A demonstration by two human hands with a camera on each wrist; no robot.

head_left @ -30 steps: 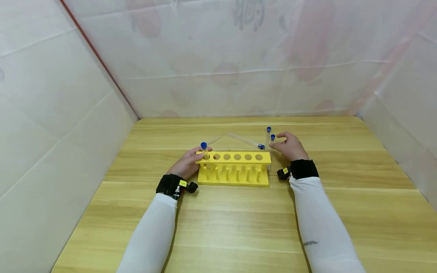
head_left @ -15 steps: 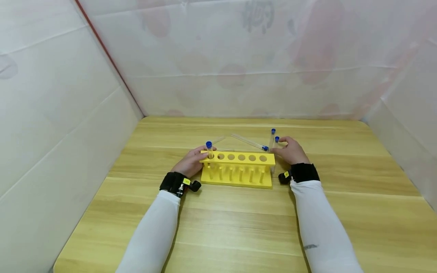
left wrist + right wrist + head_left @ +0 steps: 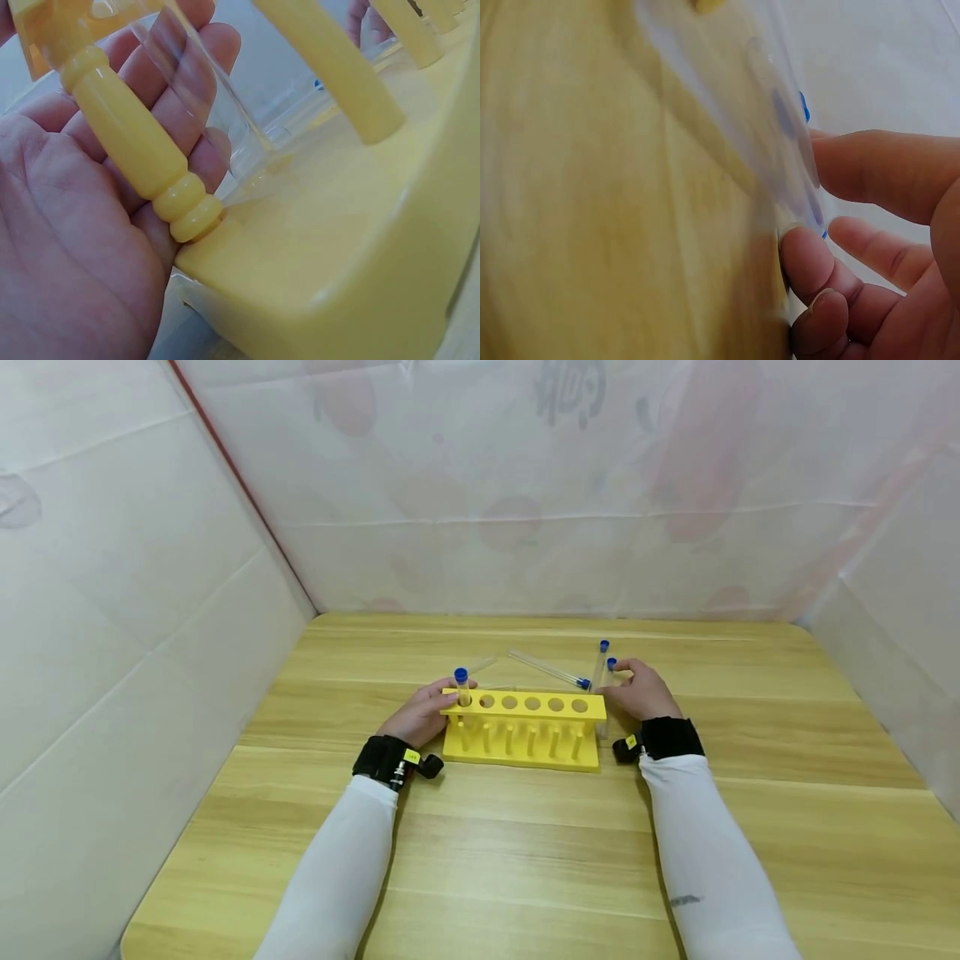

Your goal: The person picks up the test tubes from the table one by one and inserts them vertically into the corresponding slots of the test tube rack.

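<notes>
A yellow test-tube rack (image 3: 525, 728) stands mid-table. One clear tube with a blue cap (image 3: 461, 687) sits in its leftmost hole. My left hand (image 3: 422, 714) rests against the rack's left end; in the left wrist view the fingers (image 3: 191, 71) lie fairly straight behind the corner post (image 3: 131, 142) and the tube's glass (image 3: 202, 97). My right hand (image 3: 637, 689) is at the rack's right end. It pinches a blue-capped tube (image 3: 611, 666) that stands beside the rack. The right wrist view shows the fingertips (image 3: 810, 259) on that blurred tube (image 3: 780, 127).
A second blue-capped tube (image 3: 602, 653) lies just behind the right hand, a third (image 3: 547, 669) lies slanted behind the rack, and a faint clear one (image 3: 480, 666) lies further left. White sheeted walls close in the wooden table (image 3: 525, 860) on three sides.
The right hand has drawn in closer to the rack's right end with its tube. The left hand stays at the left end; the view has shifted slightly.
</notes>
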